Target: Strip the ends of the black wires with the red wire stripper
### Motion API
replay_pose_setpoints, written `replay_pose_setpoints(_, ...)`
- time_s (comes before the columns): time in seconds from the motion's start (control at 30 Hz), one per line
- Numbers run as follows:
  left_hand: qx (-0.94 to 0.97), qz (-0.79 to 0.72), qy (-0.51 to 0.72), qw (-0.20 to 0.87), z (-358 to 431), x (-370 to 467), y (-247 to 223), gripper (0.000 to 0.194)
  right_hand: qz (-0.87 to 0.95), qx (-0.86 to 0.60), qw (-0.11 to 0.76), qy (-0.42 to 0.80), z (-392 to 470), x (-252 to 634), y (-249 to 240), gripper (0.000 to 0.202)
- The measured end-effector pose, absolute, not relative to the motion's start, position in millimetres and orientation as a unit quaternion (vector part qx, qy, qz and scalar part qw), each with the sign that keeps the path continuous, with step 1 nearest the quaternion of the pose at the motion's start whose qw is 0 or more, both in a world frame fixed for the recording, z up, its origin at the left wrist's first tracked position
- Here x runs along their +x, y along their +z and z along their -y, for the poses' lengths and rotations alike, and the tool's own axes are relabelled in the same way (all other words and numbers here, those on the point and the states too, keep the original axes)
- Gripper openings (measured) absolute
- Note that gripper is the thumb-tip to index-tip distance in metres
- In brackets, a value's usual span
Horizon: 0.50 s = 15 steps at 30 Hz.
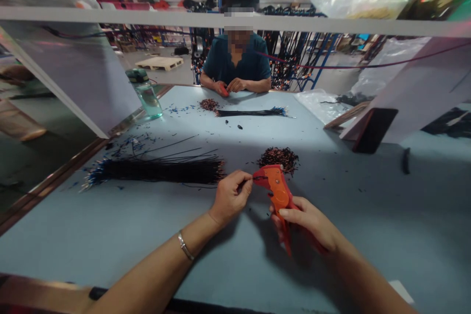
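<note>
My right hand (303,221) is wrapped round the handles of a red and orange wire stripper (278,189), its jaws pointing left. At the mouth of those jaws, my left hand (231,196) is closed in a pinch on a thin black wire, of which only a short end shows. Left of that hand lies a thick bundle of black wires (165,170), with blue and bare ends at the left and coppery ends at the right. Just behind the stripper is a heap of small black and copper-coloured offcuts (279,158).
Across the table (110,235) sits a co-worker (237,64), holding a red tool near another wire bundle (252,113). A bottle of greenish liquid (149,100) stands at the left. A phone (375,130) leans against the right panel. A white bar (165,17) spans overhead.
</note>
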<state>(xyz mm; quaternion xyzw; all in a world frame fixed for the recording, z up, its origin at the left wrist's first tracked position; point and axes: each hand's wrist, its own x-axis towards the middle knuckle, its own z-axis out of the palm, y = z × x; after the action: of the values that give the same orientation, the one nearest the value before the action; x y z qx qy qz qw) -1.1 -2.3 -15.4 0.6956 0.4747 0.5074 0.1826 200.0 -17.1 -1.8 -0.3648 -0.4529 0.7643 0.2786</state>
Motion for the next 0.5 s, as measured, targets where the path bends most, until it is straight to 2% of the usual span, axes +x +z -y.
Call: replay_pose_setpoints(0.5,0.659,-0.488,0.517,0.245,5.8,-0.1,-13.8,0.021,0.518,-0.365,0.278,0.722,18.6,199.3,-5.9,0.037)
